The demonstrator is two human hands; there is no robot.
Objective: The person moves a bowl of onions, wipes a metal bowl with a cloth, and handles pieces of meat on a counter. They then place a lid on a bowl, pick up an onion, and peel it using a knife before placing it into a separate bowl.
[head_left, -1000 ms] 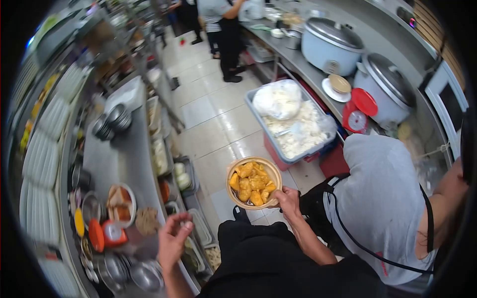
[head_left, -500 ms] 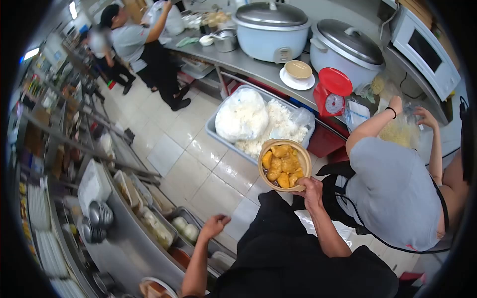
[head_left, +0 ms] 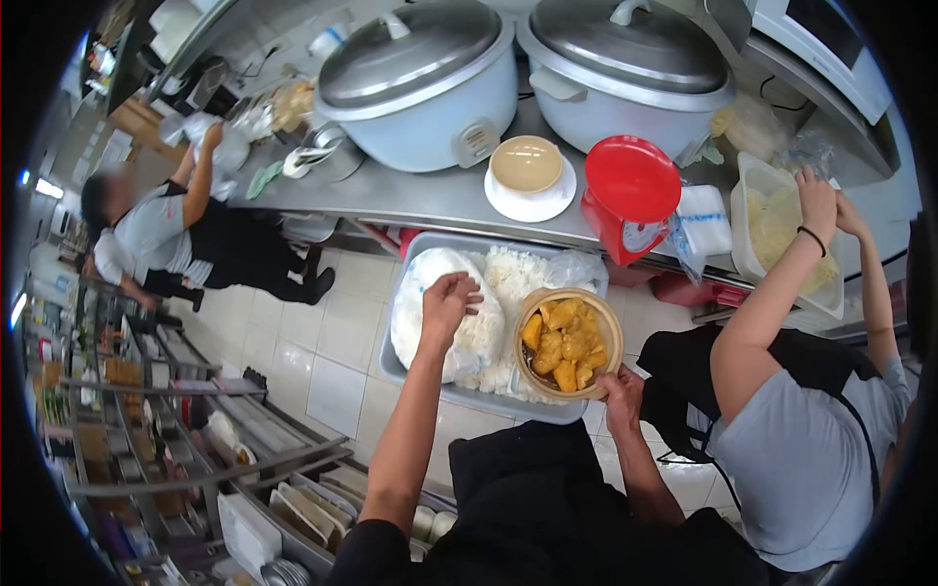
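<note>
A tan clay pot (head_left: 614,344) with yellow-orange chunks of food (head_left: 564,342) in brown sauce is in my right hand (head_left: 622,398). My fingers close round its near right side, and the pot overlaps the tub of rice in this view. My left hand (head_left: 451,305) reaches forward with its fingers apart and nothing in them, over a bulging clear bag of white rice (head_left: 430,269). That bag lies in a grey-blue tub (head_left: 401,363), beside loose white rice (head_left: 510,266).
On the steel counter (head_left: 420,202) stand two large rice cookers (head_left: 435,117), a tan bowl (head_left: 527,164) on a white plate (head_left: 532,207) and a red scale (head_left: 633,181). A co-worker (head_left: 782,439) at right handles a white container (head_left: 745,205) of noodle-like food. Another person (head_left: 186,230) stands far left.
My left hand has risen and moved forward over the bag of rice. The counter appears nearer. At right, the co-worker's hands now show at a white container.
</note>
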